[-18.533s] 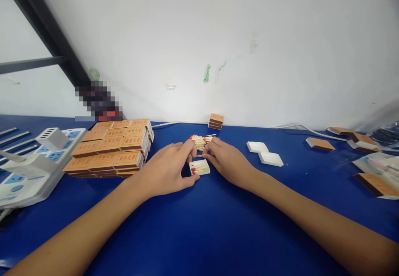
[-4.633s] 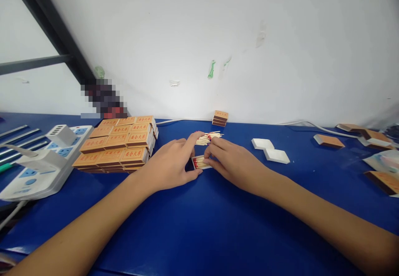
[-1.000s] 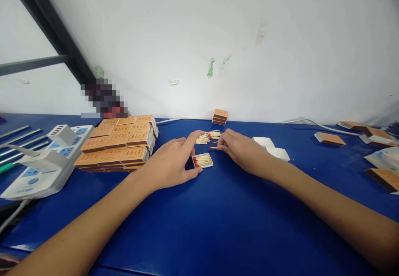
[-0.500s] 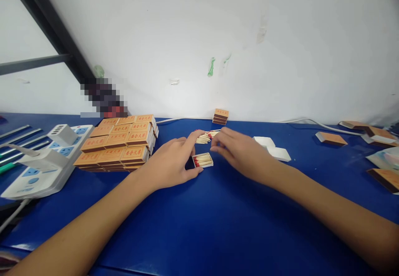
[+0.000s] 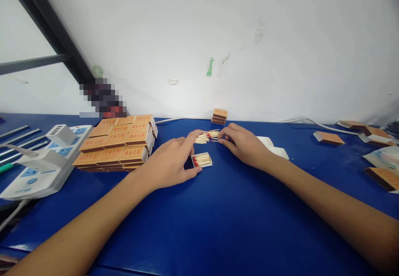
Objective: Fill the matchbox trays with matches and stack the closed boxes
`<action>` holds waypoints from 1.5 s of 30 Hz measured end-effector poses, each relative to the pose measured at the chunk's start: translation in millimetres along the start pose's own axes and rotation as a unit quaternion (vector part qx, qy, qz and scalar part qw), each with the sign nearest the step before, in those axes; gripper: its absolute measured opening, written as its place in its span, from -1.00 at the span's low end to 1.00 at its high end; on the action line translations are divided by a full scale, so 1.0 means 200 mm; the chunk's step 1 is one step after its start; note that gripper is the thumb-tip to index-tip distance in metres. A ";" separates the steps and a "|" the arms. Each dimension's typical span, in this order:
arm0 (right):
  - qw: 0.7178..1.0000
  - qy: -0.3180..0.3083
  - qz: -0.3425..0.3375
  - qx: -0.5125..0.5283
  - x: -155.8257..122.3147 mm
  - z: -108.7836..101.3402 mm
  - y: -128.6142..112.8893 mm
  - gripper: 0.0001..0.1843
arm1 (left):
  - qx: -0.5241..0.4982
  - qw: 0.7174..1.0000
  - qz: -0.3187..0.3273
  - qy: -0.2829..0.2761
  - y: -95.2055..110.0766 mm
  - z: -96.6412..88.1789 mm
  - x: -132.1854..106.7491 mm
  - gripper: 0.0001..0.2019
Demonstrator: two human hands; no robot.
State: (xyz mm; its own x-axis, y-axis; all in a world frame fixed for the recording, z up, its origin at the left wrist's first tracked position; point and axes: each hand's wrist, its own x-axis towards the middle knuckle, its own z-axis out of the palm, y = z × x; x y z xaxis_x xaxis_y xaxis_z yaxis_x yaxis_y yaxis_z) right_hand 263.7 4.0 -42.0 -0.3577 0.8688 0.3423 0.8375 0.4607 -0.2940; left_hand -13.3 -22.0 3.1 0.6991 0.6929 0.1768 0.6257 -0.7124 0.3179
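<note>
Lying on the blue desk (image 5: 193,226) in the head view is one small white tray (image 5: 210,160) filled with red-headed matches (image 5: 203,159), too many and too close to count. One heap of loose matches (image 5: 204,138) lies just beyond it. To the left is one big block of matchboxes (image 5: 115,142), three across and several layers high, its full number hidden. By the wall is one small stack (image 5: 219,116) of what look like three boxes. Two white card trays (image 5: 279,153) show partly behind the right arm. Farther right are one single matchbox (image 5: 328,138), a cluster (image 5: 376,134) of at least three, and one more box (image 5: 382,178) beside a plastic bag (image 5: 382,158). One power strip (image 5: 52,176) at the left carries two plugged-in blocks.

The filled tray sits in the gap between the thumb and forefinger of the left hand (image 5: 173,159), which are spread wide. The thumb tip meets its near left corner and the forefinger arches over to the heap; whether they squeeze the tray, I cannot tell. The right hand (image 5: 240,143) is beyond and right of the tray, apart from it. Its thumb and forefinger nearly meet at the end of one match (image 5: 214,139); a firm pinch cannot be made out.
</note>
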 end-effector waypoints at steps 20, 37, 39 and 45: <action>0.998 -0.042 0.001 -0.042 -0.01 0.00 -0.07 -0.85 | 0.008 1.000 0.001 -0.003 0.00 0.00 0.00 -0.19; 0.997 -0.058 0.002 -0.054 -0.02 -0.02 -0.10 -0.84 | 0.008 1.000 0.001 -0.006 0.00 0.00 0.00 -0.20; 0.998 -0.055 0.014 -0.034 -0.02 -0.02 -0.09 -0.86 | 0.007 1.000 0.002 -0.004 0.00 0.00 0.00 -0.20; 0.997 -0.065 0.034 0.002 -0.01 0.01 -0.05 -0.86 | 0.007 1.000 0.000 -0.003 0.00 0.00 0.00 -0.18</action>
State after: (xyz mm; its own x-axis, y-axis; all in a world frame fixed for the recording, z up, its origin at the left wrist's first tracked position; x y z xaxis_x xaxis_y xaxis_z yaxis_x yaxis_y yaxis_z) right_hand 256.0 -2.3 -41.1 -0.3517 0.9140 0.2024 0.8599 0.4008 -0.3160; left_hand -12.6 -22.4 3.8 0.7014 0.6921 0.1706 0.6303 -0.7140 0.3049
